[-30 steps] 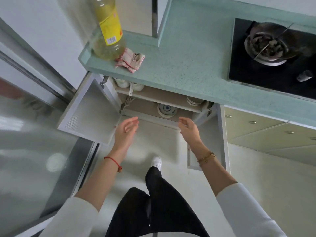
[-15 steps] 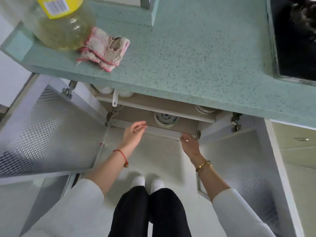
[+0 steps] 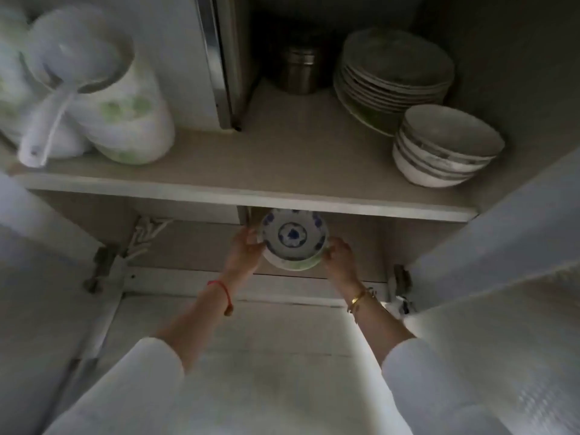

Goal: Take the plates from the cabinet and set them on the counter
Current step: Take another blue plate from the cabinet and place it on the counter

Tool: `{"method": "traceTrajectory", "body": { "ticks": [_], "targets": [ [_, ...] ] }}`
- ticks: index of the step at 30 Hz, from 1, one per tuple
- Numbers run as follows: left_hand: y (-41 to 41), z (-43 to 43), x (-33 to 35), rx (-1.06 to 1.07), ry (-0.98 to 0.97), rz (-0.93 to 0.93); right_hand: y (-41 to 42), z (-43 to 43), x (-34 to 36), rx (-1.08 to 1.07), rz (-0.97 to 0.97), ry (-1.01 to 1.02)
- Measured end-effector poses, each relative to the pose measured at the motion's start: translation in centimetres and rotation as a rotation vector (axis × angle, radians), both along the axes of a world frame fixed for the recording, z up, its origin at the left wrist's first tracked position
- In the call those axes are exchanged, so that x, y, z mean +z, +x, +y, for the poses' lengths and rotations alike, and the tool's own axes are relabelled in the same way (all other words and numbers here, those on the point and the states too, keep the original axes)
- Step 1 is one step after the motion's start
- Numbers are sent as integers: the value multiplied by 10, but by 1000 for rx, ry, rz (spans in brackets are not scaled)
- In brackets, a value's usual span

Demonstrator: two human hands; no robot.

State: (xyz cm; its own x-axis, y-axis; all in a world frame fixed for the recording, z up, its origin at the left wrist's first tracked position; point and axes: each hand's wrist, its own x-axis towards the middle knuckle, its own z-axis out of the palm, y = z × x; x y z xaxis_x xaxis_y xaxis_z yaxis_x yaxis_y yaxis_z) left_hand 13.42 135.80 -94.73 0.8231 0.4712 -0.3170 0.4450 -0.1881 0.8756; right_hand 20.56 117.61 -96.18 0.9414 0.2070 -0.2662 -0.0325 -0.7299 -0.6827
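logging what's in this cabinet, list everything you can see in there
blue-patterned white plates: small stack, exact count unclear, lower compartment, held between both hands
pale round plates: one stack, upper shelf, right rear
white bowls with grey bands: one stack, upper shelf, right front
metal canister: one, silver, upper shelf, rear middle
white jug with green print: one, upper shelf, left
white plastic ladle: one, resting in the jug
cabinet shelf: one, beige
left hand: grip on stack's left edge, red string at wrist
right hand: grip on stack's right edge, gold bracelet
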Motion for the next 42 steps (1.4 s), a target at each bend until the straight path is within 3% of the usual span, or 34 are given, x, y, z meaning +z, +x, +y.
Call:
{"method": "traceTrajectory", "body": {
  "ticks": [8,19,26,35,42],
  "targets": [
    [44,20,-89,-110,186,-16,45,13,-79,-32,-111,-10],
    [60,26,-110,-60,52,31,55,26,-94,-180,-88,40],
    [43,23,-110,9,-27,-87,44,26,-90,-203,-57,166],
    [-21,3,-50,26,-58,-57,-22,6,-34,-266,-18,256],
    [-102,-34,86,-21,-41,92,-101,-25,93,-327,74,148]
  ]
}}
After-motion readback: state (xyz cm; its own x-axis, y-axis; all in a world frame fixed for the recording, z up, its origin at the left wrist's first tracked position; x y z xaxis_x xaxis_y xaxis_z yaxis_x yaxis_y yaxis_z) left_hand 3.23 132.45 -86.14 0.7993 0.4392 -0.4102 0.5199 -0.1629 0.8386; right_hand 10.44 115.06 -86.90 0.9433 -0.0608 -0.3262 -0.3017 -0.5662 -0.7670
